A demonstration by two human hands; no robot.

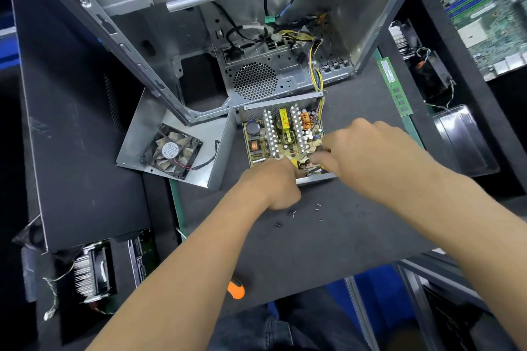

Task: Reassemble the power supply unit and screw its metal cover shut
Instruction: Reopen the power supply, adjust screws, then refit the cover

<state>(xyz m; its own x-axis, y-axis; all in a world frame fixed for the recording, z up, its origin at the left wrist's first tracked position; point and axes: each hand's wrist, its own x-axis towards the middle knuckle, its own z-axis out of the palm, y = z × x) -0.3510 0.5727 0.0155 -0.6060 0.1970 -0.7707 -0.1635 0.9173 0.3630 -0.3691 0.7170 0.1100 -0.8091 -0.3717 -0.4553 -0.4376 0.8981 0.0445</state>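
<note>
The open power supply unit (281,134) lies on the dark mat, its circuit board with heat sinks and coils exposed. Its metal cover (142,125), carrying a black fan (172,151), rests upside down to the left. My left hand (273,184) is curled in a fist against the unit's near edge. At the board's near right corner my right hand (362,151) has its fingertips pinched together; whatever they hold is too small and blurred to make out. Several loose screws (302,214) lie on the mat just in front of my left hand.
An empty computer case (256,37) stands open behind the unit, cables trailing into it. An orange-handled screwdriver (236,289) lies at the mat's near edge. A RAM stick (395,85), a motherboard (490,11) and heat sink coolers (88,273) sit at the sides.
</note>
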